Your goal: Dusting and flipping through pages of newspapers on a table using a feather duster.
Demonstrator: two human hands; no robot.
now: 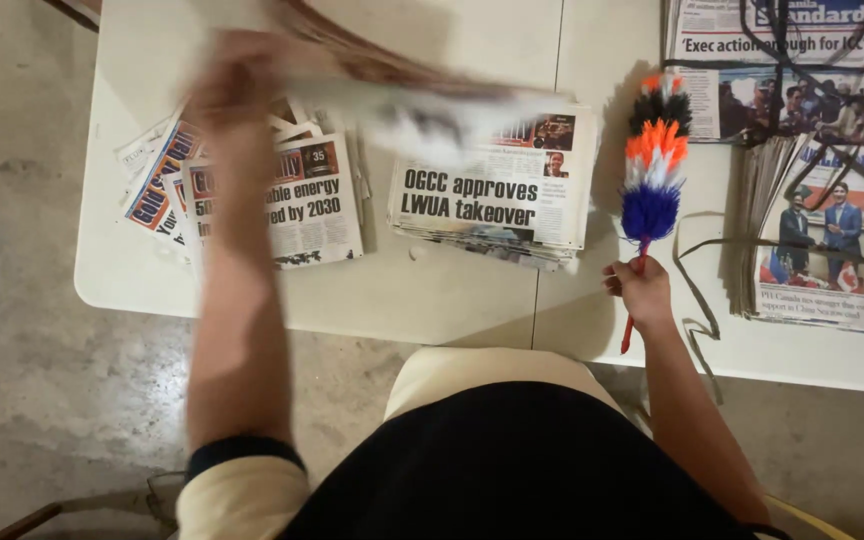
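Head view: person stands at white table [472, 310], looking straight down.
Table: three newspaper groups; tied bundles [812, 160] at right.
Middle stack [497, 195]: top paper [392, 85] lifted, motion-blurred.
Left pile [242, 195]: fanned, loose.
Left hand [237, 85]: closed on top paper, raised over left pile.
Right hand [640, 290]: fist around duster [654, 165] handle, just right of middle stack.
Step (judged): moving a paper between piles; next calls for a flat, squared set-down.

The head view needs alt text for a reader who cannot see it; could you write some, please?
The left hand, blurred, lifts a newspaper above two newspaper stacks on a white table, while the right hand holds a multicoloured duster.
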